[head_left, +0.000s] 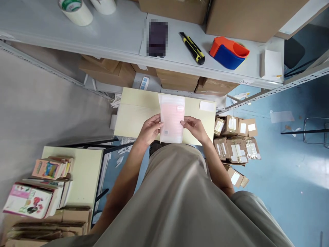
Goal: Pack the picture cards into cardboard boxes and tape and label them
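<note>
A frosted plastic bag (171, 118) with a pink item inside lies upright over a pale yellow tabletop (133, 115). My left hand (150, 129) pinches its left edge, fingers closed on the plastic. My right hand (194, 128) grips the right edge in the same way. A small white label (207, 106) lies on the tabletop to the right of the bag.
A grey shelf (118, 34) above holds tape rolls (75, 11), a yellow-black utility knife (192, 48), a red and blue tape dispenser (228, 52) and cardboard boxes (252, 17). Several small taped parcels (236, 140) sit on the blue floor at right. Stacked books (38, 188) rest on a low table at left.
</note>
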Tool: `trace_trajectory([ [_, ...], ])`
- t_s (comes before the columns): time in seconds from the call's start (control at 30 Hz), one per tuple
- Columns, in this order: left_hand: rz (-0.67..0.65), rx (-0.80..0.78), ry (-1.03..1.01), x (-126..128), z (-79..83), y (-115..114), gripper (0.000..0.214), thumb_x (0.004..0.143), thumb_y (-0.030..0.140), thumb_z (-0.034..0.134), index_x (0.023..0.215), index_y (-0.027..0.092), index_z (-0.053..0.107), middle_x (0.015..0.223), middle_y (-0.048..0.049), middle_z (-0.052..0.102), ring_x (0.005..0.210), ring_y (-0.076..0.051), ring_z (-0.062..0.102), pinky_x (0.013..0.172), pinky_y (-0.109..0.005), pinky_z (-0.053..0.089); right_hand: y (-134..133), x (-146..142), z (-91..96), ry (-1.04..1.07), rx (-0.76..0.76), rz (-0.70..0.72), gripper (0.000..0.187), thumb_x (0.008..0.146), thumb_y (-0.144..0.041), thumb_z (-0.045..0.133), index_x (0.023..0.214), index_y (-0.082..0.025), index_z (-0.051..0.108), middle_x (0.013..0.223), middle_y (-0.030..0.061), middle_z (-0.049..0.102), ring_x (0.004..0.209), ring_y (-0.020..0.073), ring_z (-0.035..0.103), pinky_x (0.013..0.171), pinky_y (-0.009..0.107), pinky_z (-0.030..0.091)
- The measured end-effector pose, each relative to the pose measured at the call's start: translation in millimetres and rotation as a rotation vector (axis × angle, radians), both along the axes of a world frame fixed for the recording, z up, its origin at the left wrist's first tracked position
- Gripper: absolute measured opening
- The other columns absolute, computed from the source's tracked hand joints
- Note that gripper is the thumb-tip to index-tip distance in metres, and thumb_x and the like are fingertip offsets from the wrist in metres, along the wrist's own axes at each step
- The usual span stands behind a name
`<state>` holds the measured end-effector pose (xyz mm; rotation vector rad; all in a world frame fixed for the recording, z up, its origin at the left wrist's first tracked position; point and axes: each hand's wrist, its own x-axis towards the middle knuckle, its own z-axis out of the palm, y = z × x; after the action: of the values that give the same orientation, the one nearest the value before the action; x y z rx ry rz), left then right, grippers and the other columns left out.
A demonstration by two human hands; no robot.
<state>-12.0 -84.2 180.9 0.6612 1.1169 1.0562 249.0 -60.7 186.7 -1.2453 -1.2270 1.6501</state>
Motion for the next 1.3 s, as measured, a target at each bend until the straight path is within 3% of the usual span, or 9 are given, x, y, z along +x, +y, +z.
trace_trajectory([
  [0.13,-0.011,0.034,0.001,-5,9.6,-4,0.071,0.077,0.048,0.096,0.141,0.022,0.078,0.143,-0.0146,0.083,0.125,-0.035,0.081,0.087,-0.039,0.067,-6,-9,19.3,0.006,-0.008,-0.014,0.056,0.086,-0.078,0.09,0.105,-0.025,0.085,0.092,0.0014,0.081,0.083,0.0197,0.072,0.079,0.037,0.069],
  [0.3,-0.036,0.09,0.091,-18,12.9,-8,0.075,0.084,0.055,0.091,0.151,0.023,0.074,0.145,-0.0145,0.081,0.13,-0.036,0.079,0.094,-0.044,0.069,-3,-25,23.9,0.008,-0.004,-0.029,0.058,0.082,-0.08,0.091,0.102,-0.026,0.084,0.091,0.0015,0.08,0.084,0.0205,0.072,0.079,0.038,0.07],
  [0.47,-0.008,0.079,0.116,-37,-0.2,-15,0.087,0.088,0.059,0.089,0.163,0.023,0.065,0.149,-0.0165,0.079,0.134,-0.037,0.077,0.098,-0.045,0.068,-1,-46,14.2,0.003,-0.02,-0.026,0.057,0.082,-0.077,0.092,0.104,-0.025,0.083,0.094,0.0021,0.081,0.086,0.0205,0.073,0.079,0.038,0.071],
  [0.6,0.036,0.055,0.162,-51,-15.3,-21,0.092,0.091,0.063,0.085,0.17,0.023,0.058,0.148,-0.0177,0.08,0.133,-0.037,0.077,0.1,-0.046,0.067,1,-72,-3.6,-0.035,-0.058,-0.013,0.057,0.082,-0.078,0.091,0.103,-0.025,0.083,0.095,0.0025,0.08,0.087,0.0206,0.073,0.079,0.038,0.071],
  [0.73,0.104,0.05,0.205,-71,-26.6,-27,0.087,0.089,0.065,0.085,0.162,0.022,0.066,0.149,-0.0156,0.079,0.137,-0.036,0.075,0.111,-0.046,0.063,5,-103,-23.3,-0.082,-0.106,0.026,0.058,0.084,-0.078,0.089,0.104,-0.024,0.083,0.095,0.0024,0.079,0.084,0.0199,0.073,0.081,0.039,0.072],
  [0.93,0.061,-0.013,0.32,-134,-56.7,-23,0.084,0.088,0.069,0.081,0.154,0.018,0.071,0.127,-0.0135,0.086,0.12,-0.033,0.078,0.103,-0.043,0.064,17,-163,-55.1,-0.099,-0.193,0.107,0.06,0.084,-0.076,0.088,0.115,-0.024,0.084,0.102,0.0038,0.083,0.092,0.0216,0.077,0.089,0.041,0.073],
  [1.17,-0.058,-0.172,0.612,-226,-99.9,22,0.03,0.087,0.036,0.071,0.106,0.015,0.082,0.084,-0.0057,0.079,0.094,-0.028,0.073,0.082,-0.033,0.057,38,-252,-114.8,-0.198,-0.25,0.114,0.051,0.085,-0.067,0.086,0.116,-0.026,0.083,0.114,0.0062,0.085,0.106,0.0256,0.081,0.094,0.041,0.068],
  [1.3,-0.159,-0.189,0.712,-264,-124.7,58,0.028,0.084,0.027,0.066,0.105,0.015,0.081,0.084,-0.0059,0.076,0.091,-0.027,0.068,0.081,-0.033,0.053,55,-301,-145.0,-0.262,-0.301,0.051,0.038,0.085,-0.05,0.081,0.115,-0.026,0.081,0.115,0.0064,0.085,0.107,0.0257,0.081,0.097,0.043,0.066],
])
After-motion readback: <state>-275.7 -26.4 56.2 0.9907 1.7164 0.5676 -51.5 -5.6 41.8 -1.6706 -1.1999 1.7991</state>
